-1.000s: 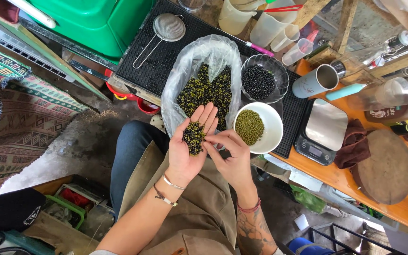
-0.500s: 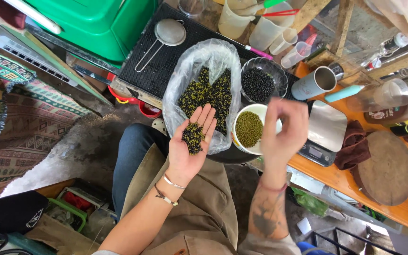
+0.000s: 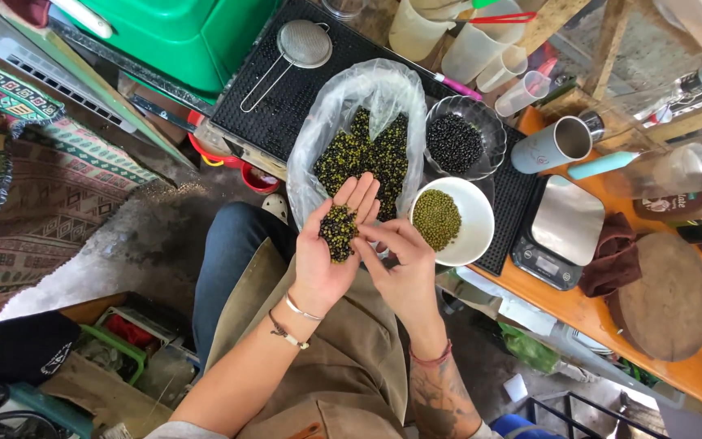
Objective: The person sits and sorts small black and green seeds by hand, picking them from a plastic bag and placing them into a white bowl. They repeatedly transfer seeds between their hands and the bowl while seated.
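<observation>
My left hand (image 3: 331, 252) is cupped palm up and carries a small heap of mixed dark and green beans (image 3: 338, 231). The fingers of my right hand (image 3: 400, 264) reach into that heap from the right, pinching at the beans. Just beyond the hands lies an open clear plastic bag (image 3: 336, 114) with more mixed beans inside. A white bowl of green beans (image 3: 474, 223) stands right of my hands. A glass bowl of black beans (image 3: 454, 144) is behind it.
A black rubber mat (image 3: 286, 97) bears a metal strainer (image 3: 302, 45). A digital scale (image 3: 558, 232), a grey mug (image 3: 554, 146), plastic measuring cups (image 3: 465, 49), a brown cloth (image 3: 611, 260) and a round wooden board (image 3: 664, 297) sit on the orange counter. A green bin (image 3: 197, 32) stands far left.
My right hand went to the white bowl half a second ago and has come back to the beans in my left palm. The left hand stayed in place.
</observation>
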